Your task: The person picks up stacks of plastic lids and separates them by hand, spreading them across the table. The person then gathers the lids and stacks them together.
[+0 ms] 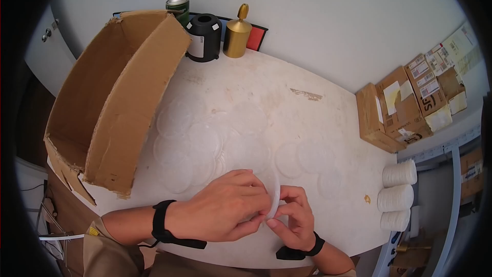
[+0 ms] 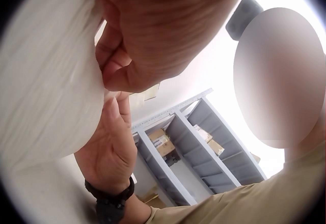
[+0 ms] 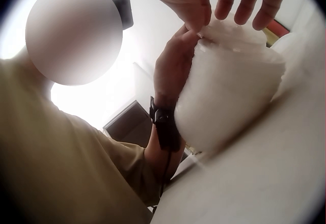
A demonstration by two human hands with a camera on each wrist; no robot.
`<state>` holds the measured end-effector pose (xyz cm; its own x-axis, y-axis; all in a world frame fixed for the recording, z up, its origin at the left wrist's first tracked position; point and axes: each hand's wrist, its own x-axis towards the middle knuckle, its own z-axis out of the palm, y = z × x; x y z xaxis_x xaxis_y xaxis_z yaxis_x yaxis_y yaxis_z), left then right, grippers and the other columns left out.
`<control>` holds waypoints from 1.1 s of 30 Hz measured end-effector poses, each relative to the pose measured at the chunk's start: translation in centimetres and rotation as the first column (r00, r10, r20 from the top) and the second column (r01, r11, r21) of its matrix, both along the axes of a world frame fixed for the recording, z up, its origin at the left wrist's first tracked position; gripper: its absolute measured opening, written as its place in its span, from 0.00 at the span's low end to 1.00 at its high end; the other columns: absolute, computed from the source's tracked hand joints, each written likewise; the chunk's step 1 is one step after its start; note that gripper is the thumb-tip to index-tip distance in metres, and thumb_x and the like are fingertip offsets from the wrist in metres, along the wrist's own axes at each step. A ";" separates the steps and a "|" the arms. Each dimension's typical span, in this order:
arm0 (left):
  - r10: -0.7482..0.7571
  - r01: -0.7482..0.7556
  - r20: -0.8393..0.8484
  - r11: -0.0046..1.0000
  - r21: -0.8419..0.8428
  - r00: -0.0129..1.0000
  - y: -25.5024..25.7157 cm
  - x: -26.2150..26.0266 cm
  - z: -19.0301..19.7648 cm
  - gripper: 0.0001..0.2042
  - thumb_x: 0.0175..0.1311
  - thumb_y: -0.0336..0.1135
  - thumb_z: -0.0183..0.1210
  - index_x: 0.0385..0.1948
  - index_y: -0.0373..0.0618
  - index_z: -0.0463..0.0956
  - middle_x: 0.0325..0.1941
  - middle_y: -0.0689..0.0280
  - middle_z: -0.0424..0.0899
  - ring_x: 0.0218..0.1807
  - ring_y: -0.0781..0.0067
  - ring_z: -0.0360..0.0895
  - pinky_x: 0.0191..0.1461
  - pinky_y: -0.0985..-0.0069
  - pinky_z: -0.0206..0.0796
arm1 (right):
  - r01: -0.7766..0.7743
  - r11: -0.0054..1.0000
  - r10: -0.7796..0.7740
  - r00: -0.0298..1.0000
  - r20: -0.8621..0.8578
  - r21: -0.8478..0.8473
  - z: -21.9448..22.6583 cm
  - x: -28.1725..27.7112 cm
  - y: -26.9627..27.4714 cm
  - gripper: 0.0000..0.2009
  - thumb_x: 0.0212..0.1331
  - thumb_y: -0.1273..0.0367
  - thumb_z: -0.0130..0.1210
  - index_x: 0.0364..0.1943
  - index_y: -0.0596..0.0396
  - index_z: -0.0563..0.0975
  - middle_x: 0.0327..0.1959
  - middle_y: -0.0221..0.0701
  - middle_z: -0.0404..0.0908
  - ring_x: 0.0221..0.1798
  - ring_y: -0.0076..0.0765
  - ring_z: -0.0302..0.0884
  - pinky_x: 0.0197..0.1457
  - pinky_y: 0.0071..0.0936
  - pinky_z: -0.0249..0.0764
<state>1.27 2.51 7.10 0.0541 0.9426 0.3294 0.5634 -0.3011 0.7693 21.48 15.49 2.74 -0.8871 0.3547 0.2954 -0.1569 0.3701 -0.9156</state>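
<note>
Upright and nearly edge-on in the head view, a thin translucent white disc [image 1: 275, 195] stands between my two hands. My left hand [image 1: 223, 210] pinches its near-left edge, thumb and fingertips together. From the other side, my right hand [image 1: 294, 218] grips the edge with thumb and bent fingers. In the right wrist view the white disc [image 3: 229, 91] looks soft and layered, with a ragged upper edge; both hands meet at its rim. Several similar flat discs [image 1: 187, 149] lie overlapping on the white table [image 1: 307, 118] beyond my hands.
An open cardboard box [image 1: 133, 92] stands at the left. Behind are a black cylinder [image 1: 204, 41], a gold canister [image 1: 237, 38] and a green can [image 1: 178, 5]. White round stacks [image 1: 395, 197] line the right edge, with cardboard parcels [image 1: 392, 107] farther back.
</note>
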 end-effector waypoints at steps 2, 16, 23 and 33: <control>-0.001 0.002 -0.006 0.997 0.079 1.000 0.1 0.0 0.0 0.06 0.55 0.27 0.64 0.29 0.44 0.75 0.33 0.65 0.79 0.45 0.59 0.75 0.52 0.65 0.68 | 0.009 1.000 -0.010 1.000 -0.030 -0.018 0.0 0.0 0.1 0.08 0.56 0.76 0.67 0.37 0.56 0.78 0.54 0.42 0.70 0.60 0.49 0.73 0.64 0.41 0.70; 0.024 -0.025 0.015 0.995 0.095 1.000 0.2 0.0 -0.2 0.05 0.54 0.26 0.63 0.29 0.44 0.75 0.32 0.64 0.79 0.44 0.59 0.76 0.51 0.65 0.69 | 0.365 0.846 -0.400 0.916 0.011 0.389 1.3 0.1 5.6 0.11 0.53 0.72 0.67 0.39 0.57 0.78 0.53 0.43 0.75 0.57 0.45 0.74 0.62 0.39 0.70; 0.032 -0.033 0.014 0.996 0.085 0.999 0.2 0.0 -0.1 0.06 0.54 0.27 0.63 0.29 0.44 0.74 0.32 0.64 0.79 0.45 0.59 0.76 0.52 0.65 0.69 | 0.117 0.874 -0.120 0.993 -0.023 0.472 1.8 -0.4 3.3 0.24 0.43 0.64 0.76 0.45 0.57 0.80 0.54 0.43 0.76 0.53 0.45 0.76 0.51 0.37 0.76; -0.023 0.027 -0.059 0.997 0.071 0.998 -0.1 0.7 0.2 0.08 0.53 0.28 0.67 0.33 0.45 0.77 0.36 0.66 0.78 0.49 0.59 0.77 0.51 0.68 0.72 | 0.032 0.887 -0.003 0.998 -0.063 0.462 1.4 -0.6 0.9 0.14 0.42 0.74 0.72 0.35 0.58 0.81 0.45 0.39 0.82 0.40 0.43 0.80 0.40 0.33 0.77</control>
